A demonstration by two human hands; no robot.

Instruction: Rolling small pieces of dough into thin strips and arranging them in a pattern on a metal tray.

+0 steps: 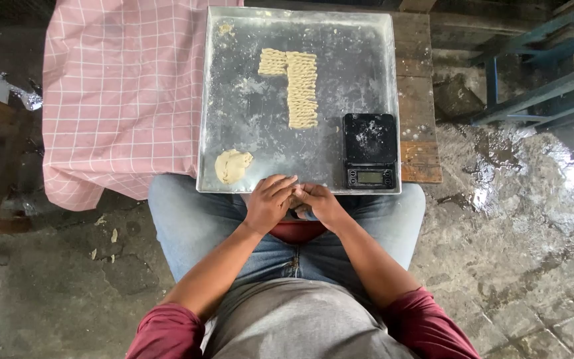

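Observation:
My left hand (pixel 268 201) and my right hand (pixel 320 202) meet at the near edge of a large metal tray (pixel 247 113), fingers curled together; whatever lies between them is hidden. A lump of pale dough (pixel 232 165) rests on the tray's near left corner, just left of my left hand. Rows of twisted dough pieces (pixel 300 86) lie in an L-shaped block at the tray's middle and far part. A small black digital scale (pixel 369 149) dusted with flour sits on the tray's near right corner, beyond my right hand.
The tray lies on a wooden table (pixel 418 106) partly covered by a pink checked cloth (pixel 121 93). A blue metal frame (pixel 539 66) stands at the far right. The concrete floor (pixel 519 219) is wet. My knees in blue jeans sit under the tray.

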